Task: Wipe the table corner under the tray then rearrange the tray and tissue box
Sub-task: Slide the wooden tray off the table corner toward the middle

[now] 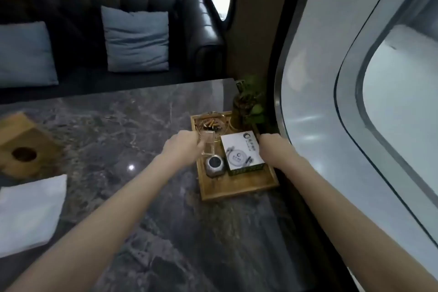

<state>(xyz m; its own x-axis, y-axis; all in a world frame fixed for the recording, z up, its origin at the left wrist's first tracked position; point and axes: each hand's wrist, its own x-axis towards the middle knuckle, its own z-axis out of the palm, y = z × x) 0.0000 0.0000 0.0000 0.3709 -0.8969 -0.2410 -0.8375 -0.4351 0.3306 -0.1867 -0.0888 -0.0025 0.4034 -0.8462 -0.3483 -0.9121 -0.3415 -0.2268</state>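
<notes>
A wooden tray (237,191) sits at the far right corner of the dark marble table (142,197), against the window wall. It holds a glass ashtray with cigarette butts (209,123), a small round grey object (214,165) and a white printed box (241,152). My left hand (183,143) grips the tray's left rim. My right hand (267,141) grips its right rim by the wall. A wooden tissue box (23,147) lies at the table's left edge. A white cloth (28,211) lies flat in front of it.
A green bottle with a leafy plant (248,104) stands at the tray's far right corner. A dark leather sofa (201,31) with blue-grey cushions (137,39) runs behind the table. A large curved window (355,78) borders the right side.
</notes>
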